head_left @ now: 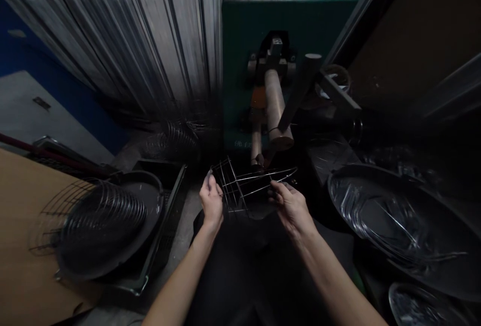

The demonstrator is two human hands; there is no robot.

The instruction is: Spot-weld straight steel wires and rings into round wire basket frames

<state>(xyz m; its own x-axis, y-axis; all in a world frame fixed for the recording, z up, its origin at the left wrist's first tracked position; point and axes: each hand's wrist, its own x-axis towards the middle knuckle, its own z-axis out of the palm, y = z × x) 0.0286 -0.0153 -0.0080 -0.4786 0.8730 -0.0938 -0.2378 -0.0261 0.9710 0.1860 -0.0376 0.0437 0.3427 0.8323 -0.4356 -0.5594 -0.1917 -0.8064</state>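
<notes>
Both my hands hold a small wire frame (246,186) of thin metal rods in front of a green machine (278,65). My left hand (211,202) grips the frame's left side, fingers closed round the wires. At the frame's right end my right hand (289,205) pinches the long wires that stick out. The frame sits just below the machine's tan cylindrical arm (276,110).
A stack of round wire guards (101,221) rests in a dark pan at the left, on a tray beside a brown board (18,246). More wire parts (176,138) lie behind. A large dark basin (398,226) with loose wires stands at the right. Corrugated metal sheet (131,30) rises at the back.
</notes>
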